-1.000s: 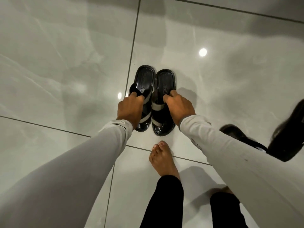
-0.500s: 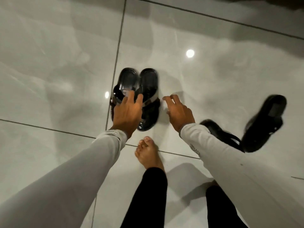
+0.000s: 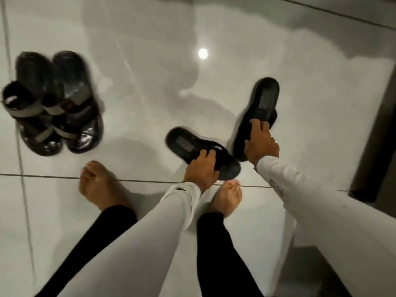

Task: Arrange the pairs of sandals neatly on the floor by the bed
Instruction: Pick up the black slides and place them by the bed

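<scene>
While the striped pair (image 3: 56, 103) sits side by side at far left, both hands are on the second, splayed pair: left hand (image 3: 201, 168) curls its fingers over the strap of the near flip-flop (image 3: 192, 146), whose long axis runs diagonally up-left, and right hand (image 3: 261, 144) presses curled fingers onto the far flip-flop (image 3: 260, 110), which points up and slightly right. Their axes diverge, toes near each other, heels well apart. Half a second ago both hands hung open over the striped pair; they have since crossed right.
</scene>
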